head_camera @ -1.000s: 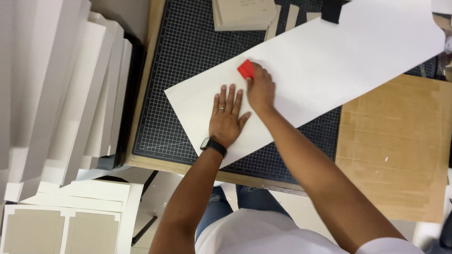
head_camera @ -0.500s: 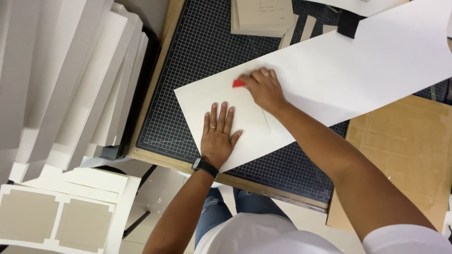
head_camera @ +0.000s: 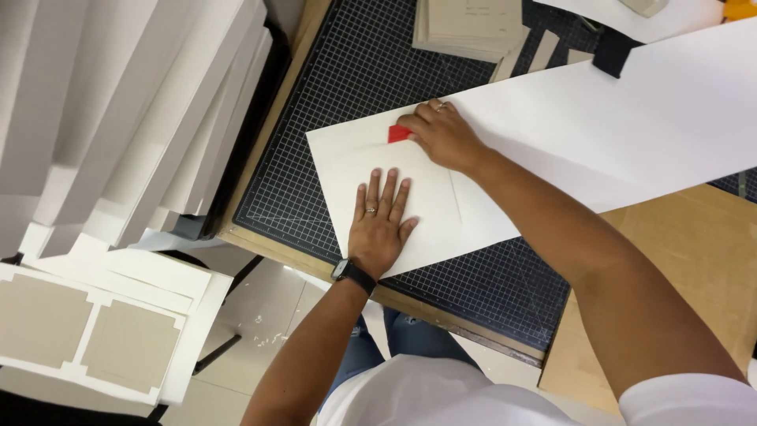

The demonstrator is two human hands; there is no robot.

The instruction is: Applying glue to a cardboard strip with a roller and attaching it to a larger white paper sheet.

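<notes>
White paper sheet [head_camera: 552,134], long and broad, lies across the black gridded cutting mat [head_camera: 347,71] on my surface, its near end toward me and the rest running off to the right. It looks light and thin, flexible enough to buckle or crease if pushed carelessly, and smooth enough to slide on the mat, so I judge it is best held by flat pressure from above, not by gripping an edge. My left hand [head_camera: 381,223] rests palm-down on the near end, fingers spread wide and straight, wrist with a dark watch [head_camera: 353,274] at the sheet's edge. My right hand [head_camera: 443,132] reaches over from the right, arm crossing the paper, fingers curled together and pinching a small red scraper [head_camera: 399,133] pressed onto the sheet. Stacks of white board [head_camera: 118,118] stand to the left.
</notes>
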